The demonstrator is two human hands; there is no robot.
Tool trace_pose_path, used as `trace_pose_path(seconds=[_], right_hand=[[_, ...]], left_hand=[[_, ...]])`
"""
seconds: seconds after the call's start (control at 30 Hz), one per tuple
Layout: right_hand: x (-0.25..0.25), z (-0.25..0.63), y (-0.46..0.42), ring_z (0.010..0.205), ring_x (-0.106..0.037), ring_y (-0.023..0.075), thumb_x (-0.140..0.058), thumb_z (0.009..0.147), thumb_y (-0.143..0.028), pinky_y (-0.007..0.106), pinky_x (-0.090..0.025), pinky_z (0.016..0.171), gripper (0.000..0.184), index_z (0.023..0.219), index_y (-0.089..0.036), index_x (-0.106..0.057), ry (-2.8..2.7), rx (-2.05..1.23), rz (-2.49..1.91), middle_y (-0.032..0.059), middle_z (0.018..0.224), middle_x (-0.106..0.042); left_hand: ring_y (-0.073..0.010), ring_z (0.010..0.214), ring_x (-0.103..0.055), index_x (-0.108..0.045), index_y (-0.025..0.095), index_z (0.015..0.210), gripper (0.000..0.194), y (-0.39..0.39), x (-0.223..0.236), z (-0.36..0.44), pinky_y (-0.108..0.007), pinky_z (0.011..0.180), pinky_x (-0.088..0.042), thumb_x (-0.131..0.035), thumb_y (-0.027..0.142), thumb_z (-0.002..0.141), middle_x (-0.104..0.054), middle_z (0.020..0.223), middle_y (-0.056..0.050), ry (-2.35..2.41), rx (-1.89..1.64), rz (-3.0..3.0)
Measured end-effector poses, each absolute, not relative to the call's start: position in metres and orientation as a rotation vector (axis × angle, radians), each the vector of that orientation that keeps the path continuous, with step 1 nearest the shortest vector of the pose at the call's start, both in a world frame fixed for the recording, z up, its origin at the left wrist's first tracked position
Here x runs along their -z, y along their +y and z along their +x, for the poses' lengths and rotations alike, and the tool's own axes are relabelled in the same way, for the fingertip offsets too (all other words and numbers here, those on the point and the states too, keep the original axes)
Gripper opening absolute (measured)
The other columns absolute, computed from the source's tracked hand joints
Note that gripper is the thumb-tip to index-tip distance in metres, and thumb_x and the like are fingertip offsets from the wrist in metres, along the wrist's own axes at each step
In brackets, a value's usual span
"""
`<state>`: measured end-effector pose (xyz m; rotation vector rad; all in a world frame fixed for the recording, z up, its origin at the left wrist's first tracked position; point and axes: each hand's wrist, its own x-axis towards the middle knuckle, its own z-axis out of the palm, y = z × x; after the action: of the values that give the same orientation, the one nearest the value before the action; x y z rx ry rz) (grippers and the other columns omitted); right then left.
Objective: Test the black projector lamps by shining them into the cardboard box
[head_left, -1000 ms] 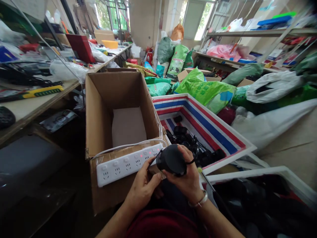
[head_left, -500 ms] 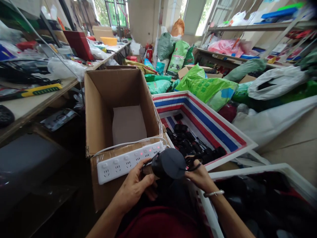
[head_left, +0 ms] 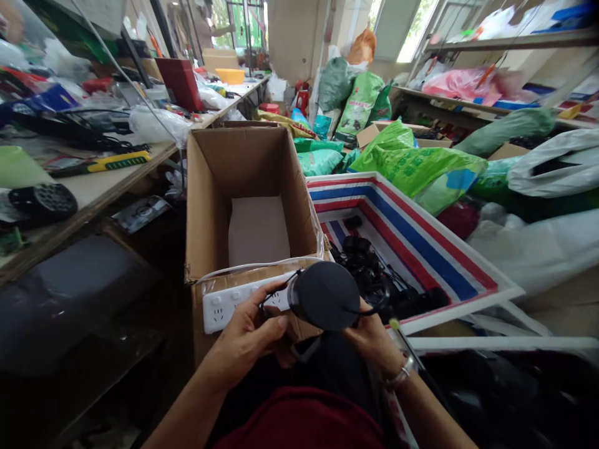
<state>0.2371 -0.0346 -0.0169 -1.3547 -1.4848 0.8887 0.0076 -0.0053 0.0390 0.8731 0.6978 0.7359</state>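
Observation:
A round black device (head_left: 324, 295) with a thin black cord is held low in the middle, its flat face turned toward me. My right hand (head_left: 373, 338) grips it from behind and below, a bracelet on the wrist. My left hand (head_left: 248, 333) pinches the cord at the device's left edge. Just beyond my hands a white power strip (head_left: 234, 302) with a white cable lies on the near flap of an open cardboard box (head_left: 213, 187), which holds a pale sheet at its bottom.
A red, white and blue striped bin (head_left: 421, 240) with several black devices stands to the right. Another white-rimmed bin (head_left: 496, 343) sits at lower right. A cluttered workbench (head_left: 93, 184) runs along the left. Green and white sacks (head_left: 412, 168) and shelves fill the back.
The device has been turned so its flat round face points at me. My right hand has slipped behind it. The view has shifted, so the box sits further right.

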Motion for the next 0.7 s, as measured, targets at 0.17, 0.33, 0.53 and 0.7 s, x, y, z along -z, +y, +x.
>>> trace_pose_path(seconds=[0.17,0.33,0.53,0.7], right_hand=[[0.008,0.206,-0.024,0.092,-0.062,0.0248,-0.059,0.076,-0.033,0.038,-0.051,0.085,0.022,0.093,-0.020,-0.066,-1.557,-0.824,-1.277,0.0087,0.097,-0.068],[0.021,0.194,-0.024,0.076,-0.066,0.0253,-0.067,0.071,-0.040,0.037,-0.055,0.074,0.019,0.075,-0.022,-0.069,-1.520,-0.856,-1.336,0.0063,0.075,-0.071],[0.030,0.230,-0.001,0.052,-0.063,0.0193,-0.064,0.075,-0.047,0.030,-0.053,0.050,0.035,0.083,-0.014,-0.067,-1.317,-0.838,-1.470,0.0050,0.058,-0.066],[0.036,0.235,0.022,0.057,-0.065,0.0205,-0.065,0.073,-0.051,0.032,-0.054,0.055,0.041,0.083,-0.011,-0.066,-1.336,-0.805,-1.489,0.0081,0.063,-0.068]], left_hand=[[-0.0136,0.050,-0.063,-0.040,0.025,0.125,0.052,-0.004,-0.037,0.003,-0.023,0.047,-0.054,-0.065,0.025,0.080,-0.064,0.073,0.000,0.635,-0.763,0.868],[-0.0150,0.053,-0.064,-0.043,0.027,0.123,0.050,-0.004,-0.046,-0.009,-0.026,0.047,-0.055,-0.065,0.024,0.079,-0.066,0.082,-0.003,0.590,-0.817,0.860],[-0.0161,0.060,-0.065,-0.048,0.021,0.120,0.051,0.010,-0.049,-0.031,-0.027,0.054,-0.057,-0.070,0.022,0.074,-0.068,0.073,-0.002,0.820,-1.094,0.919],[-0.0202,0.056,-0.066,-0.040,0.017,0.122,0.057,0.028,-0.027,-0.034,-0.030,0.046,-0.056,-0.069,0.023,0.073,-0.069,0.068,-0.004,0.906,-1.178,0.896]])
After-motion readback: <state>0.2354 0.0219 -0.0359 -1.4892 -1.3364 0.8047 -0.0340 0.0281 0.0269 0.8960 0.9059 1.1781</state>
